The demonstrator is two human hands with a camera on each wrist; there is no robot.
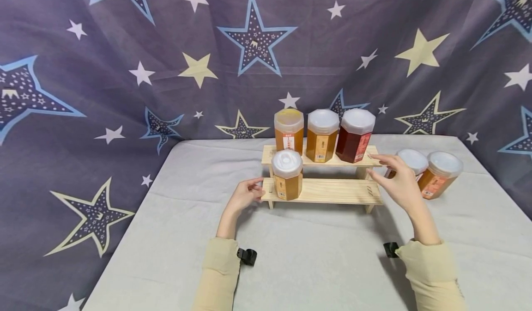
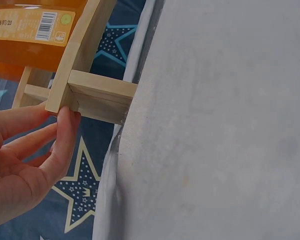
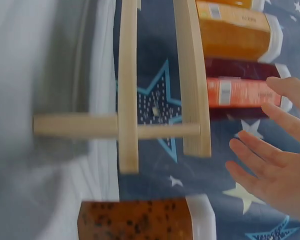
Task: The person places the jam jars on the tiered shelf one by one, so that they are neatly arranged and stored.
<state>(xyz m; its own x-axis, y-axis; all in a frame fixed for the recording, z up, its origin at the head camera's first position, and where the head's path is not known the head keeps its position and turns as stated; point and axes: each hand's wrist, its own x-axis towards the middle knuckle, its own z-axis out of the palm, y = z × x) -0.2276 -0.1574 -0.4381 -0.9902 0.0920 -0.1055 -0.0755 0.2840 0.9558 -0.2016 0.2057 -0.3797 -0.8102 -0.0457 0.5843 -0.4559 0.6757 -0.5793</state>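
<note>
A two-tier wooden shelf (image 1: 332, 192) stands on the cloth-covered table. My left hand (image 1: 245, 194) pinches the left end of its lower board, thumb and fingertips at the corner in the left wrist view. Just above that grip stands an amber honey jar (image 1: 288, 181) with a white lid. Along the upper board are a yellow-lidded jar (image 1: 289, 133), a golden jar (image 1: 321, 140) and a dark red jar (image 1: 353, 142). My right hand (image 1: 401, 184) hovers by the shelf's right end, fingers loosely spread and holding nothing, nearest the dark red jar.
Right of the shelf, an amber jar (image 1: 437, 179) with a red label stands on the table (image 1: 316, 260). Beside it is another white-lidded jar (image 1: 412, 160), partly behind my right hand. A star-patterned curtain (image 1: 257, 94) hangs behind the table.
</note>
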